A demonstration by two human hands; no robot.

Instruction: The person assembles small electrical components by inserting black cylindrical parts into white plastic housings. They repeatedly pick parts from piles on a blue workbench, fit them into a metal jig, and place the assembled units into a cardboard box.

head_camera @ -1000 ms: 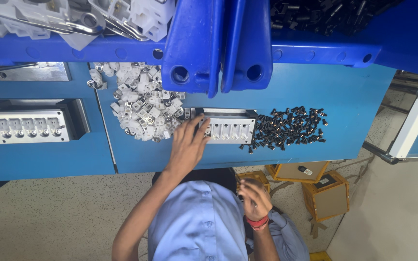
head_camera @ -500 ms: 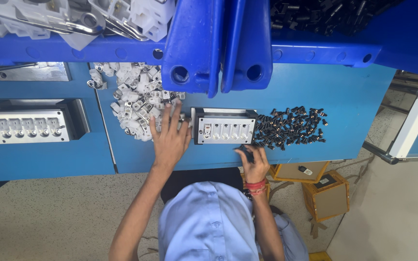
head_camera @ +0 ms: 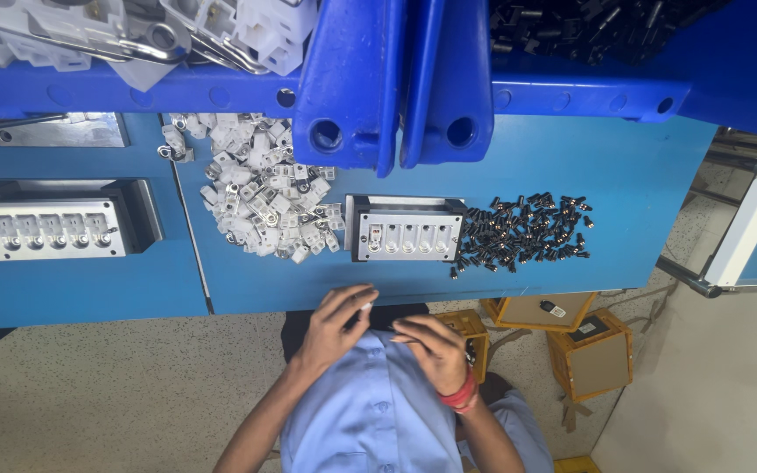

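My left hand (head_camera: 333, 322) is drawn back from the blue table (head_camera: 624, 175) to just above my chest and pinches a small white plastic part (head_camera: 366, 307) in its fingertips. My right hand (head_camera: 435, 350), with a red band at the wrist, is close beside it, fingers curled. Small black parts show at its palm edge (head_camera: 469, 351). The two hands' fingertips almost meet. On the table ahead sits a metal fixture block (head_camera: 406, 229) with a row of slots. A heap of white plastic parts (head_camera: 260, 188) lies left of it and a heap of black parts (head_camera: 523, 232) right of it.
A second metal fixture block (head_camera: 53, 229) sits at the table's left. Blue bins (head_camera: 378, 79) overhang the back of the table, holding white parts and black parts. Yellow-brown boxes (head_camera: 593, 355) stand on the speckled floor under the table's right end.
Both hands have pulled back from the table toward my chest. The left left the white heap with a white part; the right left the black heap.
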